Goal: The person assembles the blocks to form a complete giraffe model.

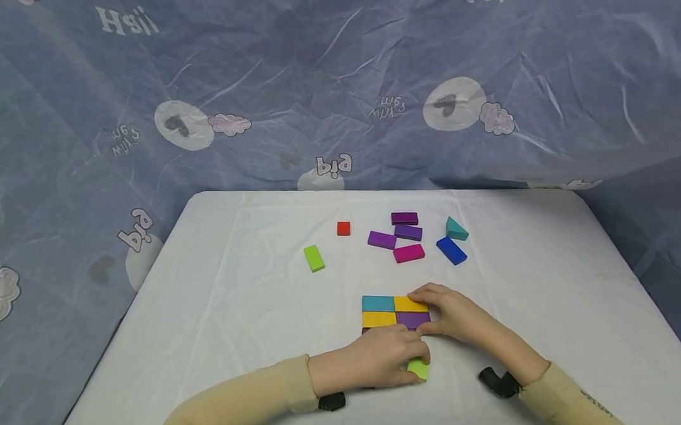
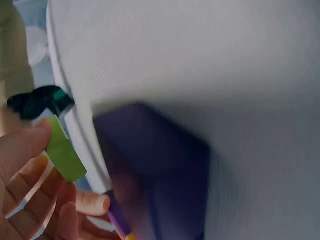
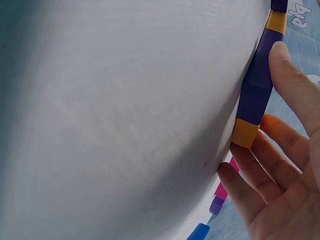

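Observation:
My left hand [image 1: 378,360] pinches a light green block [image 1: 418,369] between thumb and fingers, at the near side of a flat group of blocks. The green block [image 2: 67,157] shows clearly in the left wrist view. In the group, a teal block [image 1: 378,303] lies beside a yellow block [image 1: 411,305]; nearer are another yellow block [image 1: 379,318] and a purple block [image 1: 413,319]. My left hand hides the group's near part. My right hand [image 1: 461,315] holds the group's right end, thumb against the purple block [image 3: 257,80] and fingers around the yellow block [image 3: 245,133].
Behind the group lie a light green block [image 1: 314,258], a red cube [image 1: 344,229], several purple blocks [image 1: 408,233], a pink block [image 1: 409,253], a blue block [image 1: 452,251] and a teal triangle [image 1: 456,229]. The white table [image 1: 251,261] meets a grey-blue printed cloth [image 1: 312,80].

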Demonstrator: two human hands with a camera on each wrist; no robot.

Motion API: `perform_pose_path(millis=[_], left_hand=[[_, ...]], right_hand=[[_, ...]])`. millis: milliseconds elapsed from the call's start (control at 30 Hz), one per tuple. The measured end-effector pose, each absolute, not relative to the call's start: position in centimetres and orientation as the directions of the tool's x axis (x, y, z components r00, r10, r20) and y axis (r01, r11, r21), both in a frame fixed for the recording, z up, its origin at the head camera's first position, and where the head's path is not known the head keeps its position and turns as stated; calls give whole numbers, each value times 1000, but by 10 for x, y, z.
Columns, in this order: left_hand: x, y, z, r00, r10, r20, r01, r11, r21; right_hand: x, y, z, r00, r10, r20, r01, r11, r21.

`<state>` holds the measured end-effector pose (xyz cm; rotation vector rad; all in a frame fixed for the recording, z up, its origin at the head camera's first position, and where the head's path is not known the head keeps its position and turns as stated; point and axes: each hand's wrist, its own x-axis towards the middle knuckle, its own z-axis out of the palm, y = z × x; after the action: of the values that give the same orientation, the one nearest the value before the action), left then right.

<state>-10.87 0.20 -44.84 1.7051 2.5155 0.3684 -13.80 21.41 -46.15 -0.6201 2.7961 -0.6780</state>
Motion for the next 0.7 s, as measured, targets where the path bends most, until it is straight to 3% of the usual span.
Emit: perform_pose_path(millis=[367,567,700], left_hand=[[-100,12,-457,-398,915,-58,870,397,291],[-99,10,-458,-417,908,-35,869,410,279],[-107,0,-455,-486,873,40,847,459,267]], right_hand=[[-140,213,-462,-894,-436,-99,-342,810,-475],[-140,215,-463,-890,-445,-102,-347,804,-484],[-140,216,-465,-886,-454,-88,-361,798,-482]])
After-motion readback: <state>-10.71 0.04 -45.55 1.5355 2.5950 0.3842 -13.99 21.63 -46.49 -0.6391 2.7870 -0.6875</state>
